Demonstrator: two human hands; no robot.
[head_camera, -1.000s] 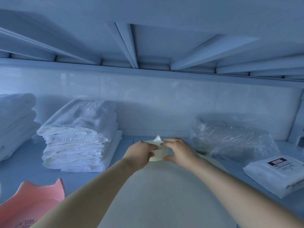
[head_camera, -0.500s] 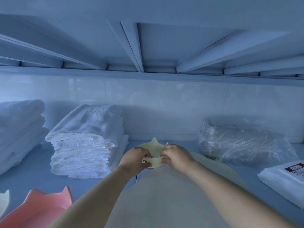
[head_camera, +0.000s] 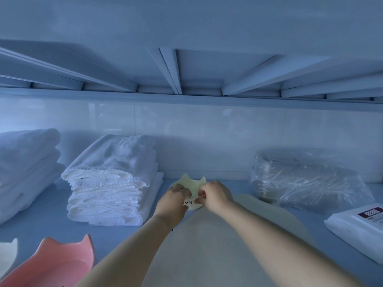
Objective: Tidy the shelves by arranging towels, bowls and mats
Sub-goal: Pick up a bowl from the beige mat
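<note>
A small pale-yellow bowl with two cat ears (head_camera: 191, 181) sits tilted at the far end of a big round cream mat (head_camera: 228, 245) on the shelf. My left hand (head_camera: 173, 200) grips the bowl's left rim. My right hand (head_camera: 214, 195) pinches its right rim beside a white label marked with digits. A folded stack of white towels (head_camera: 112, 183) stands left of the bowl. At the far left lies a second pile of towels (head_camera: 22, 168).
A pink cat-eared bowl (head_camera: 60, 264) and a white one (head_camera: 7, 255) sit at the front left. At the right are a clear plastic-wrapped bundle (head_camera: 306, 179) and a white packet with a red label (head_camera: 360, 226). The upper shelf's underside (head_camera: 186, 69) hangs low overhead.
Both hands have pushed the pale bowl further back along the mat and tipped it up so its ears and label show. The view has shifted slightly.
</note>
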